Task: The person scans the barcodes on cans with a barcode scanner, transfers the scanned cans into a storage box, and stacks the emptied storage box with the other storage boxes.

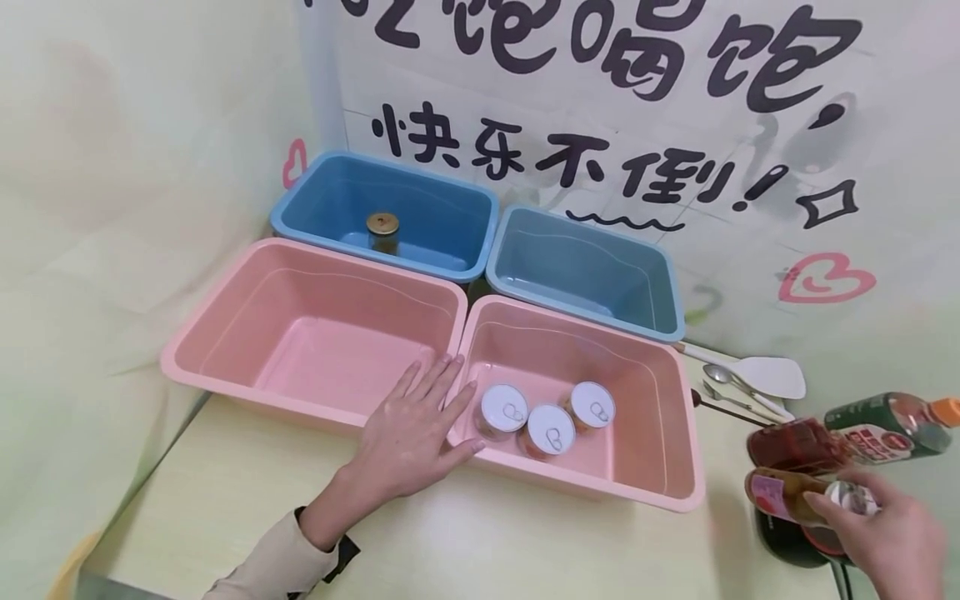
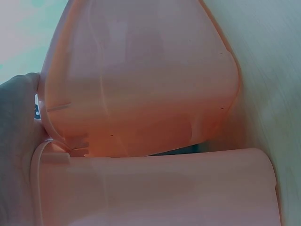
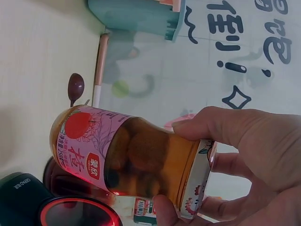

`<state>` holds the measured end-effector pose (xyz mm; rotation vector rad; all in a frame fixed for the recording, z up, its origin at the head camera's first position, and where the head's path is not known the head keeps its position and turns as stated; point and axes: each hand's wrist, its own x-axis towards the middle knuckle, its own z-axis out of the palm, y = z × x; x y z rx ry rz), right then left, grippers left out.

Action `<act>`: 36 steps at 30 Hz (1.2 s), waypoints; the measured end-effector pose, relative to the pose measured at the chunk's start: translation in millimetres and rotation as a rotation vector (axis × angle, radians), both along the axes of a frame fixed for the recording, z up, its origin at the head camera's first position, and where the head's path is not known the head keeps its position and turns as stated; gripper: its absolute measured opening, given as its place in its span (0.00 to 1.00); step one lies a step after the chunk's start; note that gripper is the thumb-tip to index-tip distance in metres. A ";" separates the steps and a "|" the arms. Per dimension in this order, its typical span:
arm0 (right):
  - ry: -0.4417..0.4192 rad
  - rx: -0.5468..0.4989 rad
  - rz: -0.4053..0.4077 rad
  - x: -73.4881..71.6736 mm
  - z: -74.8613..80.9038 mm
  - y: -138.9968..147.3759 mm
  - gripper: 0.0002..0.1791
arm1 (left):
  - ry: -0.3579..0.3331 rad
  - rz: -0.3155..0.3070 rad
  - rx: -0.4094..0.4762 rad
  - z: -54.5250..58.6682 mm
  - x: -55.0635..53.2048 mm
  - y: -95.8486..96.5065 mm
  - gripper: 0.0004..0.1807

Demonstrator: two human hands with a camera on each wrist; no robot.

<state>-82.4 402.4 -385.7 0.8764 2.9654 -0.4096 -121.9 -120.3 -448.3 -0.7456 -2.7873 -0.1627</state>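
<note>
My right hand (image 1: 892,525) grips a glass jar of fruit (image 3: 89,146) by its lid end, fingers and thumb around it. The jar has a pink label and lies tilted nearly sideways in the right wrist view, above the table's right side. My left hand (image 1: 412,433) rests with straight, spread fingers over the adjoining rims of the left pink bin (image 1: 322,358) and the right pink bin (image 1: 637,392). Inside the right pink bin stand three cans (image 1: 550,429) with white pull-ring tops and clear sides. In the left wrist view the bins' outer walls show, with part of the hand at the rim.
Behind stand a blue bin (image 1: 442,233) holding a gold-lidded jar (image 1: 382,223) and a grey-blue bin (image 1: 585,267). To the right lie a white spatula (image 1: 772,375), a metal spoon (image 1: 717,373), an orange-capped bottle (image 1: 885,425), a dark red container (image 1: 795,446) and a black, red-ringed object (image 3: 80,214).
</note>
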 end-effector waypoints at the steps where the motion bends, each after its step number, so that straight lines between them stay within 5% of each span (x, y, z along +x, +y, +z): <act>1: -0.001 -0.003 -0.009 0.2 -1.0 0.0 0.29 | 0.002 -0.001 -0.001 0.3 0.0 0.3 0.41; 18: -0.008 -0.042 -0.098 -1.3 -0.6 -6.9 0.31 | 0.032 -0.001 0.003 3.8 -1.2 2.6 0.41; 26: 0.014 -0.159 -0.116 -4.0 18.5 -6.7 0.32 | 0.037 -0.001 -0.009 5.4 -0.6 2.3 0.41; 29: 0.094 -0.199 -0.085 -9.6 33.1 -7.4 0.32 | 0.038 0.002 -0.006 4.8 -0.1 2.3 0.41; 33: 0.351 -0.228 0.053 -17.4 51.6 -12.3 0.15 | 0.032 0.003 -0.003 3.8 1.4 2.6 0.41; 36: 0.509 -0.266 0.144 -24.7 66.5 -21.7 0.28 | 0.026 0.007 -0.003 2.9 2.5 2.7 0.41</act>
